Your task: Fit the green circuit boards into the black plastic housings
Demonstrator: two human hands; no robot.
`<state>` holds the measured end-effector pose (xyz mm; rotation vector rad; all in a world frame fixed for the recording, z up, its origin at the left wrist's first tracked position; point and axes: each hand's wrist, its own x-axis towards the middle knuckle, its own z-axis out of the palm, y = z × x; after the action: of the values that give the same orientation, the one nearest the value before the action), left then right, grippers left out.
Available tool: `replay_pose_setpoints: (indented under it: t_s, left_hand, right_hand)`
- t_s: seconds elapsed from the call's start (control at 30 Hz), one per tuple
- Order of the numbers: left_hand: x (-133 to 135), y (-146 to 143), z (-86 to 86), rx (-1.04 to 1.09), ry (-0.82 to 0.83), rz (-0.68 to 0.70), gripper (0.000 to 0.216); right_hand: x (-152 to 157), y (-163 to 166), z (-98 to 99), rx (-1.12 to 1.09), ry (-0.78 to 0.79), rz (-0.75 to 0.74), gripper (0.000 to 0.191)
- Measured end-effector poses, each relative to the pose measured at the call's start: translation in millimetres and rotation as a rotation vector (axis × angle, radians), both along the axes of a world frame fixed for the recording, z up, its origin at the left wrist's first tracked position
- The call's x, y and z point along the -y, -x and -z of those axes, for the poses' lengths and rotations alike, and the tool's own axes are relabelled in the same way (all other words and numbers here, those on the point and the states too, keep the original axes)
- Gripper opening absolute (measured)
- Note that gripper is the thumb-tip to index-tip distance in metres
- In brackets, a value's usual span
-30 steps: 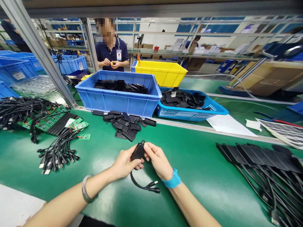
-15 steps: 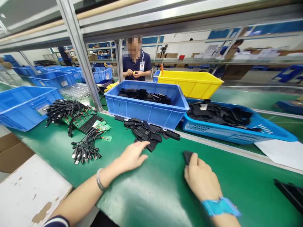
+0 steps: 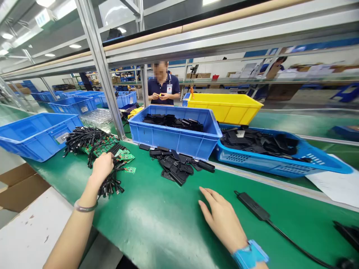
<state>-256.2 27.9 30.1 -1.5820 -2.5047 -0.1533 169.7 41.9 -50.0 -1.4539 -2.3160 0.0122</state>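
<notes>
My left hand (image 3: pixel 103 167) is at the pile of black cables (image 3: pixel 110 183) on the left, fingers curled down among the cables and small green circuit boards (image 3: pixel 125 155). Its fingertips are hidden, so what it grips is unclear. My right hand (image 3: pixel 220 216) hovers over or rests on the green bench, fingers stretched out and apart, holding nothing. Just right of it lies a slim black case (image 3: pixel 254 205) with a cable trailing to the lower right. Between the hands, farther back, is a heap of black plastic shells (image 3: pixel 176 166).
A blue bin (image 3: pixel 174 140) of black parts stands behind the heap. Beside it are a light-blue basket (image 3: pixel 260 166) of black pieces and a yellow bin (image 3: pixel 224 108). A metal post (image 3: pixel 105 74) rises at left near another blue bin (image 3: pixel 39 130). A person (image 3: pixel 164 86) works opposite.
My left hand has moved left from near the shells to the cables. My right hand has let go of a black piece and opened; the black case with its cable now shows beside it.
</notes>
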Motion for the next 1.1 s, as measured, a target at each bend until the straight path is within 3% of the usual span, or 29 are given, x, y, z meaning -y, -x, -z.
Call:
replay_pose_setpoints:
  t_s: [0.13,0.23,0.33,0.4,0.5,0.57,0.7,0.77,0.83,0.9,0.97,1.1]
  left_hand:
    - [3,2,-18.7,0.02,-0.112,0.026,0.032]
    - [8,-20,-33.5,0.068,-0.384,0.172,0.029]
    - [9,-55,-41.8,0.099,-0.645,0.344,0.026]
    - [3,-72,-42.4,0.101,-0.634,0.482,0.028]
    - [-12,-80,-39.0,0.12,-0.412,0.689,0.031]
    - [-17,-81,-38.2,0.142,-0.443,0.662,0.029]
    - [-8,-103,-43.8,0.394,-0.792,0.499,0.018]
    - [-3,-123,-42.5,0.674,-0.689,0.597,0.018]
    - [-8,-141,-32.7,0.898,-0.356,0.786,0.024]
    - [-27,-149,-15.1,0.861,-0.044,0.917,0.032]
    - [-56,-147,5.3,0.551,-0.066,0.793,0.036]
    - [-106,-127,31.0,0.4,-0.114,0.623,0.05]
  right_hand:
    - [4,2,-5.2,-0.154,0.053,-0.013,0.037]
    - [10,8,-17.6,-0.329,0.132,-0.085,0.033]
    - [17,18,-29.1,-0.521,0.306,-0.199,0.03]
    - [21,23,-32.3,-0.621,0.429,-0.24,0.029]
    - [24,27,-31.5,-0.713,0.557,-0.244,0.03]
    - [24,27,-30.5,-0.774,0.609,-0.229,0.032]
    - [26,28,-33.3,-0.986,0.813,-0.246,0.042]
    - [28,31,-35.2,-1.135,0.93,-0.281,0.049]
    - [30,34,-35.8,-1.319,0.994,-0.323,0.065]
    - [29,36,-35.7,-1.501,1.008,-0.323,0.073]
    - [27,35,-37.0,-1.62,1.001,-0.251,0.066]
    - [22,21,-47.3,-1.524,0.977,-0.074,0.048]
